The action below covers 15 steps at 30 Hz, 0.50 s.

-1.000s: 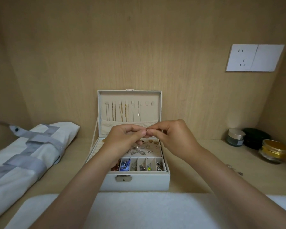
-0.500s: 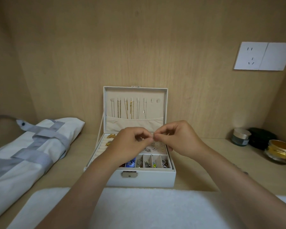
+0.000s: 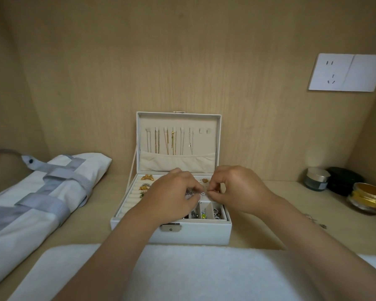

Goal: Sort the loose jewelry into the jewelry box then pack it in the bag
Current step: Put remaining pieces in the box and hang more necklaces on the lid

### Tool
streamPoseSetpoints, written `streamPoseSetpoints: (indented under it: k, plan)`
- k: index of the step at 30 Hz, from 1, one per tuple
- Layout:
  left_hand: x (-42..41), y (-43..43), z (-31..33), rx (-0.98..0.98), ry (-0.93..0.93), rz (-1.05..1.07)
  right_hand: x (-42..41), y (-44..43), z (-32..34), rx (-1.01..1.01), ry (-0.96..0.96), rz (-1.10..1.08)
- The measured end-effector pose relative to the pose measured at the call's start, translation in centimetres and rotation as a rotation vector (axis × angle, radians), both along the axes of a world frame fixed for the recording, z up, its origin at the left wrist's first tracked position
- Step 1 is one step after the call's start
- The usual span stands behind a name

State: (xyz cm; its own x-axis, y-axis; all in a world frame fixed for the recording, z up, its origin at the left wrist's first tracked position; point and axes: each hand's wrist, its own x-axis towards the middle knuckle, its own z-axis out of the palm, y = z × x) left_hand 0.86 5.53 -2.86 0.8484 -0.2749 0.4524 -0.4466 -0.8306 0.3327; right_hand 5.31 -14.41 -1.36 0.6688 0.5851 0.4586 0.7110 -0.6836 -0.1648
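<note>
The fingers (image 3: 193, 190) of the left hand (image 3: 172, 197) and those of the right hand (image 3: 237, 189) are curled in tight. They meet tip to tip over a silver piece (image 3: 203, 193), which both hands appear to pinch between them. It is too small to tell whether it is an earring or a clasp, or which hand bears more of it. It hangs low over the flat studded panel at the middle of the open jewelry box (image 3: 195, 232), just behind the row of small compartments (image 3: 206, 210). To do this well, I judge, the pinch should be light and the piece set down from close above the lining, not dropped, so it cannot bounce into the wrong cell. One hand ought to let go only once the other has it seated. The wrists should pass clear of the upright lid (image 3: 178, 120), where thin necklaces (image 3: 172, 141) hang and would tangle if brushed, and clear of the gold brooches (image 3: 147, 177) on the ring rolls at the left. More loose jewelry (image 3: 316, 221) lies on the counter (image 3: 291, 190) to the right, near three jars (image 3: 317, 179), so sorting looks unfinished. The bag (image 3: 41, 192) lies flat, well apart to the left, for later.
</note>
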Motion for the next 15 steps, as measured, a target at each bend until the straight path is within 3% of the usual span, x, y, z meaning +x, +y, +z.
streamPoseSetpoints:
  k: [5, 15]
  plan:
    - [-0.1, -0.1, 0.0, 0.033, 0.001, -0.012, 0.2, -0.4, 0.6, -0.072, 0.097, 0.036]
    - [0.1, -0.1, 0.0, 0.068, -0.003, -0.007, 1.1, -0.8, 0.3, 0.012, 0.264, 0.047]
